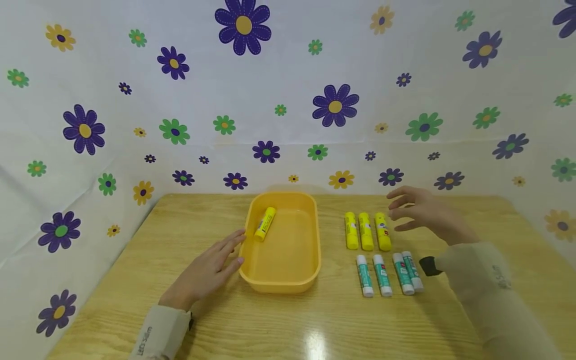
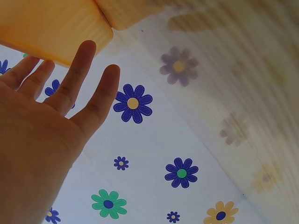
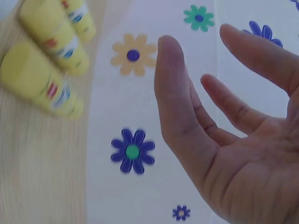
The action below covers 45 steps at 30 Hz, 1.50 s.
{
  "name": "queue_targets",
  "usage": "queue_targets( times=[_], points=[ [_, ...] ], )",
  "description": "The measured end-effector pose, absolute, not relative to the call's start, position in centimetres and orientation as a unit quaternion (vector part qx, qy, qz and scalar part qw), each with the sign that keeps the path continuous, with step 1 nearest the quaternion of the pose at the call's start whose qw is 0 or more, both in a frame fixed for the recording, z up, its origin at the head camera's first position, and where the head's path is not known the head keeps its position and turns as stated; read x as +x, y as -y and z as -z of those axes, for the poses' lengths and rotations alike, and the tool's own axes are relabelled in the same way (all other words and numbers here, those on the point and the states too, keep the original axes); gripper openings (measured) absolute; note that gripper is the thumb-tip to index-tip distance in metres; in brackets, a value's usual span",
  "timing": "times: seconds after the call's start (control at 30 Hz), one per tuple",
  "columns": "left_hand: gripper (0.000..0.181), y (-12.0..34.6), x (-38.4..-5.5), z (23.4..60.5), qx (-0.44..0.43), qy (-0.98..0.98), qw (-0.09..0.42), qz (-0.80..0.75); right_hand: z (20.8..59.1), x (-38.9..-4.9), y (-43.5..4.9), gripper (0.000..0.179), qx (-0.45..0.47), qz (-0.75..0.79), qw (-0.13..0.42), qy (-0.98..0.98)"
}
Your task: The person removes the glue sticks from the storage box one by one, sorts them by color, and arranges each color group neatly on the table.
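My left hand (image 1: 204,270) touches the left wall of a yellow plastic tray (image 1: 281,287) with its fingers extended. In the left wrist view, the fingers of that hand (image 2: 56,102) spread below the tray's wall (image 2: 56,28). One yellow glue stick (image 1: 265,224) lies tilted inside the tray, near its far left. My right hand (image 1: 425,212), holding nothing, hovers just right of a row of three yellow glue sticks, the nearest being the rightmost yellow glue stick (image 1: 383,231). In the right wrist view, its thumb and fingers (image 3: 175,93) are apart, with the yellow glue sticks (image 3: 44,81) to the left.
Closer to me than the yellow row lie several white-and-teal glue sticks (image 1: 381,275); the two rightmost touch or nearly touch. Everything stands on a wooden table (image 1: 216,325). A white flower-printed cloth (image 1: 288,75) hangs behind the table and along its sides.
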<state>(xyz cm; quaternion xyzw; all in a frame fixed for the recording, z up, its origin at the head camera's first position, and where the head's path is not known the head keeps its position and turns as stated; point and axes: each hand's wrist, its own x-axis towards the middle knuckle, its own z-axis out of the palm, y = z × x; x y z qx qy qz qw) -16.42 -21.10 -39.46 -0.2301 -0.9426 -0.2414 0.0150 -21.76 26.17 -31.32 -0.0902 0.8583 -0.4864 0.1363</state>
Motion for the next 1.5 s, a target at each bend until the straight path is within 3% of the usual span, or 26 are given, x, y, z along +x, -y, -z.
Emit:
queue_targets(
  times=[0.33,0.97,1.5],
  points=[
    [0.056,21.0,-16.2,39.5,-0.224,0.945,0.014,0.238,30.8,-23.4,-21.3,0.060,-0.063,0.534,0.105,-0.837],
    [0.054,21.0,-16.3,39.8,-0.238,0.940,0.028,0.241,30.2,-25.4,-16.0,0.052,-0.088,0.606,0.142,-0.778],
    [0.054,21.1,-16.3,39.8,-0.241,0.940,0.029,0.242,29.4,-26.2,-11.3,0.047,-0.053,0.659,0.162,-0.733]
  ],
)
